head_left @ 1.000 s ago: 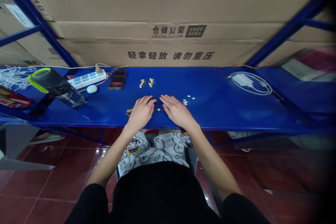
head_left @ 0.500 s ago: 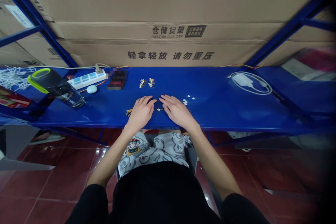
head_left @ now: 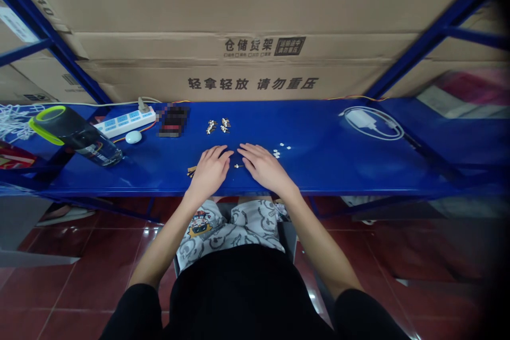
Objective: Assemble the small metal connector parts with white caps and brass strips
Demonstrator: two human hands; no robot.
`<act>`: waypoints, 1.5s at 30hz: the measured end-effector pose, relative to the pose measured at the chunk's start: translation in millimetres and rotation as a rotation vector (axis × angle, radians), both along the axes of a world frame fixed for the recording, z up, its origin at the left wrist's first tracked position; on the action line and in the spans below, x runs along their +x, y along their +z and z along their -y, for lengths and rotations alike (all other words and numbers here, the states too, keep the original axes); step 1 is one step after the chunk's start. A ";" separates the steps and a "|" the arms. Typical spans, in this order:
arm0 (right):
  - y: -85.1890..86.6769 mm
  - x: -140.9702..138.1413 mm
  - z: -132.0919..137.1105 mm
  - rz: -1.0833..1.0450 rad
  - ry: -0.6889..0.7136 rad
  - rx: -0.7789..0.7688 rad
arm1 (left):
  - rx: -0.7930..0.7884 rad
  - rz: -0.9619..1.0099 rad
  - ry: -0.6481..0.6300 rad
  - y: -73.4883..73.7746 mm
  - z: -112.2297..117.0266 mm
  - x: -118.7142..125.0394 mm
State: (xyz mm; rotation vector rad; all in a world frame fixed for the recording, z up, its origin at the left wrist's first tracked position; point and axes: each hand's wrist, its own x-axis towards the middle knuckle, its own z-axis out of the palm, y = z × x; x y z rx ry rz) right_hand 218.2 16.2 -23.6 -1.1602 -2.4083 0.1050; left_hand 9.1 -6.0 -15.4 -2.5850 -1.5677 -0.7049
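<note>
Small parts lie in separate groups on the glossy blue steel shelf [head_left: 319,178]: two clusters of pale, dark-marked pieces [head_left: 218,126] toward the back, a scatter of white beads [head_left: 279,150] to the right, and a few thin brown sticks [head_left: 192,171] at the front edge. One tiny pale-tipped piece [head_left: 238,166] lies between the hands. The left hand [head_left: 209,172] rests flat and open, palm down, just beside the sticks; the right hand [head_left: 265,166] lies the same way, near the beads. Neither visibly holds anything, and what the parts make up cannot be told. Farther left stand a white power strip [head_left: 123,123] and a clear bottle with a green rim [head_left: 75,135]; a coiled white charging cable [head_left: 370,123] lies at right.
</note>
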 end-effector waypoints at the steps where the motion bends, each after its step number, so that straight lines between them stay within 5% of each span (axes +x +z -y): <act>1: 0.2 -0.1 0.1 0.004 -0.003 0.001 | -0.007 -0.007 0.003 0.6 0.2 0.0; 31: 4.4 -1.6 1.9 0.030 -0.006 -0.011 | -0.029 0.014 0.025 5.1 1.4 2.1; 37: 32.5 19.3 16.4 0.129 -0.043 0.012 | -0.051 0.160 0.092 24.9 6.5 -6.1; 45: 46.2 52.8 21.5 0.126 -0.124 0.002 | -0.252 0.117 0.102 50.7 9.0 -62.2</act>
